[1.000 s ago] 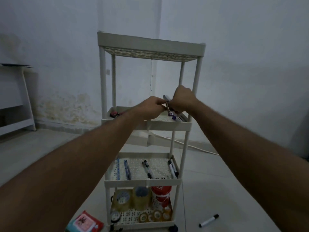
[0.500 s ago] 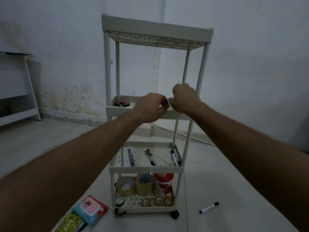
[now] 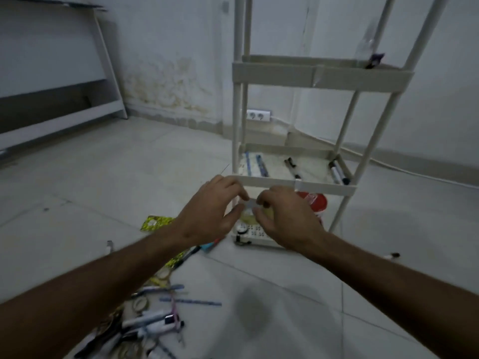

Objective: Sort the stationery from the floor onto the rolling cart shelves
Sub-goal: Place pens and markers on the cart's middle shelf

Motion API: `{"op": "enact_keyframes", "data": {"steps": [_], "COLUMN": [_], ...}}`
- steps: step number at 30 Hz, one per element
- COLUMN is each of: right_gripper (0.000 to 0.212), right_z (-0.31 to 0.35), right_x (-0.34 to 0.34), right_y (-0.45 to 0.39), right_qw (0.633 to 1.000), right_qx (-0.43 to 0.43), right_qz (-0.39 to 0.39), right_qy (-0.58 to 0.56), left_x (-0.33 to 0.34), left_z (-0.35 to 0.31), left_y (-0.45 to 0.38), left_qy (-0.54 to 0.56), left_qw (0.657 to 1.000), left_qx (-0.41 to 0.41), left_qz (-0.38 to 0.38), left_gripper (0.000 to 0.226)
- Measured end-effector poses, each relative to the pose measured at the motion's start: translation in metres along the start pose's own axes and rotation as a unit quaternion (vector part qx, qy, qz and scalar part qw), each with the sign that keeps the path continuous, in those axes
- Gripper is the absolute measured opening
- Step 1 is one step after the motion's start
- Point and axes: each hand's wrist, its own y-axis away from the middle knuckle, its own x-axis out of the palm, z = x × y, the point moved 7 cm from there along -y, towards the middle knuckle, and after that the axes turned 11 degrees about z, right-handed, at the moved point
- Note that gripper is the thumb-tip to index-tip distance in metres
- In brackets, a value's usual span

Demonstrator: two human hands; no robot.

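Note:
The white rolling cart point(image 3: 324, 79) stands ahead on the right. A dark purple item point(image 3: 374, 60) lies at the right end of its upper visible shelf. Pens and markers point(image 3: 337, 173) lie on the shelf below. The bottom shelf holds tape rolls point(image 3: 248, 218) and a red-lidded container point(image 3: 315, 203). My left hand point(image 3: 210, 213) and my right hand point(image 3: 285, 218) hover close together in front of the lower shelves, fingers loosely curled, with nothing seen in them. A pile of pens, markers and tape rings point(image 3: 150, 322) lies on the floor at lower left.
A yellow patterned packet point(image 3: 155, 222) lies on the floor left of the cart. A lone marker point(image 3: 392, 255) lies to the right. A white shelf unit point(image 3: 64, 99) stands at the far left. A wall socket point(image 3: 258, 115) and a cable point(image 3: 414, 172) sit behind the cart.
Both hands have come down from the upper shelf, leaving the purple item there, and now hover by the lower shelves. My view has dropped towards the floor.

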Motion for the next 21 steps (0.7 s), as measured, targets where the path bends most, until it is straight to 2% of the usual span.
{"op": "enact_keyframes", "data": {"steps": [6, 11, 15, 18, 21], "right_gripper": [0.029, 0.034, 0.036, 0.027, 0.018], "right_z": [0.028, 0.053, 0.062, 0.063, 0.06], "right_x": [0.135, 0.231, 0.291, 0.32, 0.336], "right_y": [-0.009, -0.001, 0.018, 0.03, 0.04], "right_qw": [0.982, 0.92, 0.908, 0.913, 0.918], "right_qx": [-0.041, -0.086, -0.078, -0.064, -0.08], "right_qz": [0.18, 0.374, 0.405, 0.401, 0.387], "right_qy": [-0.041, -0.074, -0.07, -0.03, 0.036], "left_x": [0.062, 0.109, 0.139, 0.155, 0.167], "left_z": [0.081, 0.135, 0.158, 0.165, 0.165], "left_y": [0.095, 0.158, 0.191, 0.202, 0.205], "left_qy": [0.056, 0.146, 0.127, 0.047, -0.016], "left_qw": [0.99, 0.945, 0.923, 0.929, 0.932], "left_qx": [-0.117, -0.262, -0.301, -0.258, -0.213], "left_qz": [0.056, 0.129, 0.202, 0.261, 0.291], "left_gripper": [0.015, 0.01, 0.018, 0.03, 0.032]}}
